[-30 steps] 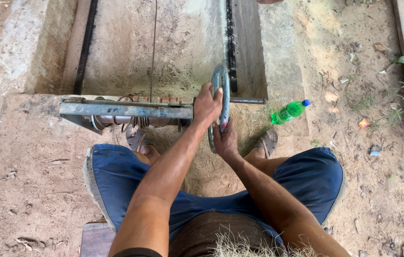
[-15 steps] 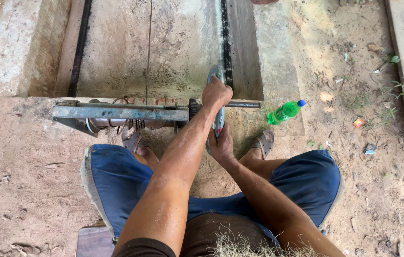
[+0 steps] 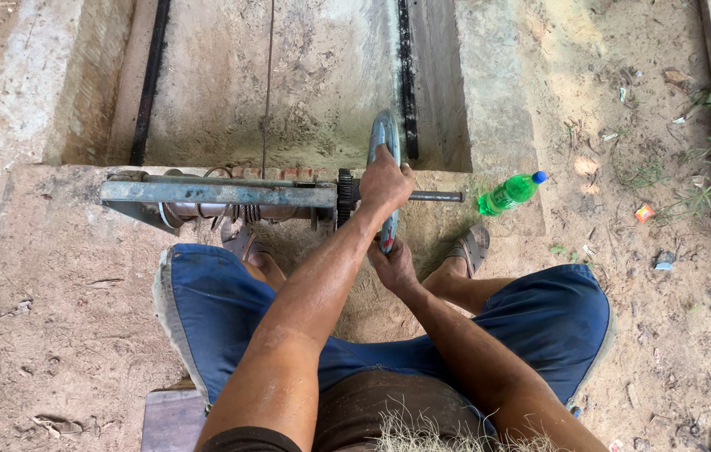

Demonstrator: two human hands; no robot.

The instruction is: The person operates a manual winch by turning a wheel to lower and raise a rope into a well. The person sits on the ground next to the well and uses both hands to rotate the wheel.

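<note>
Gripping the wheel [image 3: 384, 138] with both hands, I sit over a winch [image 3: 230, 197] at the lip of a concrete pit [image 3: 305, 75]. My left hand [image 3: 385, 182] is closed on the wheel's upper rim; my right hand [image 3: 392, 266] clasps its lower rim. A green bottle [image 3: 508, 193] lies on the dirt just right of the axle.

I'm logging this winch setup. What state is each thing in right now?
Hand wheel: upright, gripped at top and bottom.
Left hand: closed on the wheel's top.
Right hand: closed on the wheel's lower rim.
Green bottle: lying on its side, capped.
Wire: stretched straight down the trench.
</note>
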